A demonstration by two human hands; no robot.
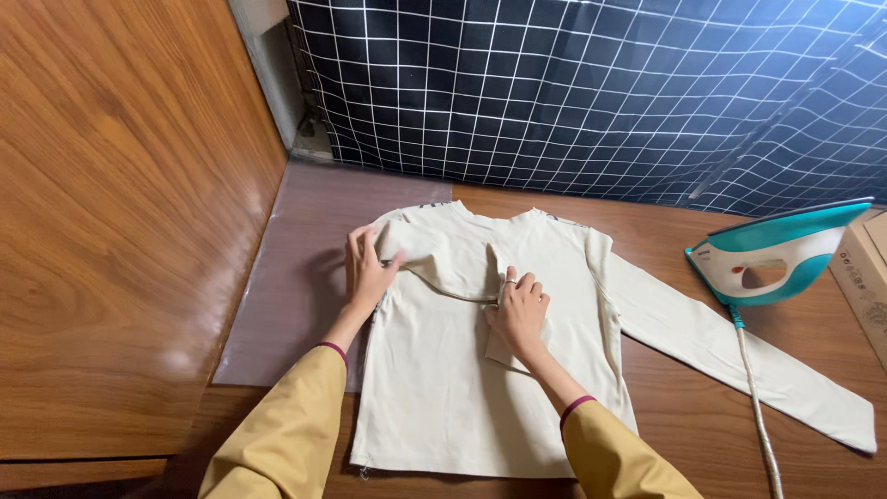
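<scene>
Both hands rest on a cream long-sleeved shirt point(443, 370) spread flat on the wooden counter point(702, 240). The left hand point(368, 270) sits at the shirt's left shoulder, fingers closed around the folded-over sleeve point(434, 263), which lies across the chest. The right hand point(519, 310) presses down near the middle of the chest, fingers curled onto the end of that folded sleeve, a ring on one finger; it pins the cloth rather than lifting it. Both arms wear mustard-yellow sleeves with dark red cuffs.

Far left stands a wooden wall panel point(120, 222). A sheet of greyish plastic film point(305, 277) lies on the counter under the shirt's left edge. The shirt lies with its neckline away from the person and its hem near them. Behind it hangs a dark cloth with a white grid pattern point(573, 92). The shirt's other sleeve point(739, 356) stretches out to the right across the counter. Just beyond it a teal and white iron point(771, 254) stands upright, its cord point(758, 407) trailing toward the near edge. A cardboard box point(864, 277) sits at the far right.
</scene>
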